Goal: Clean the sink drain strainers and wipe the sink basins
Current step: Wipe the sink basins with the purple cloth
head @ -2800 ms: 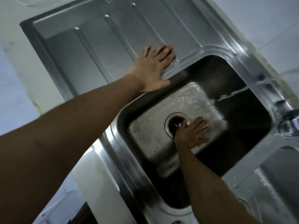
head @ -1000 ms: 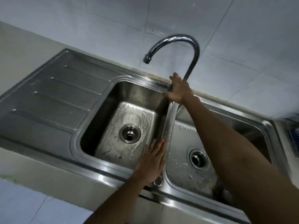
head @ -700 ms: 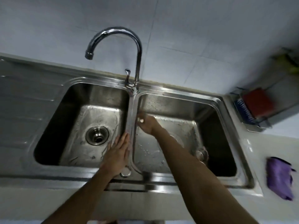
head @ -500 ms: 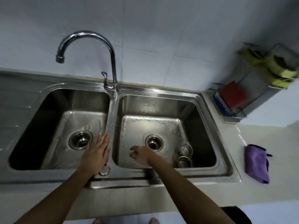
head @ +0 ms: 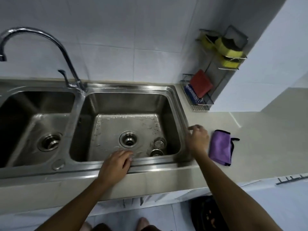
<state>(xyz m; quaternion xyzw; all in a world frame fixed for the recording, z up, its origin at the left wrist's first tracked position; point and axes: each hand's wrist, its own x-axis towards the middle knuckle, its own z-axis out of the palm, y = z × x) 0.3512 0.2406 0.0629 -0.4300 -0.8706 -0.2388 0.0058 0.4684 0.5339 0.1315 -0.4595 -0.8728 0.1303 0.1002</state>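
We look down on a stainless-steel double-basin sink set in a pale stone counter. Its right basin fills the middle of the view, with water drops on the floor, and its left basin runs off at nine o'clock. A chrome gooseneck faucet rises from the divider at eleven o'clock, its spout arching over the left basin.

At two o'clock a wire rack stands against the tiled wall, with yellow sponges on its upper tiers and a red pad below.

Our left hand lies over the front rim at six o'clock of the right basin, its fingers loosely bent and holding nothing. Our right hand hangs above the right rim at three o'clock, its fingers relaxed and slightly curled, holding nothing.

A folded purple microfibre cloth lies on the counter just beside the right hand, at its three o'clock.

Two round metal drain strainers sit on the right basin's floor at four o'clock of its open round drain. The left basin's drain shows a metal fitting; we cannot tell more.
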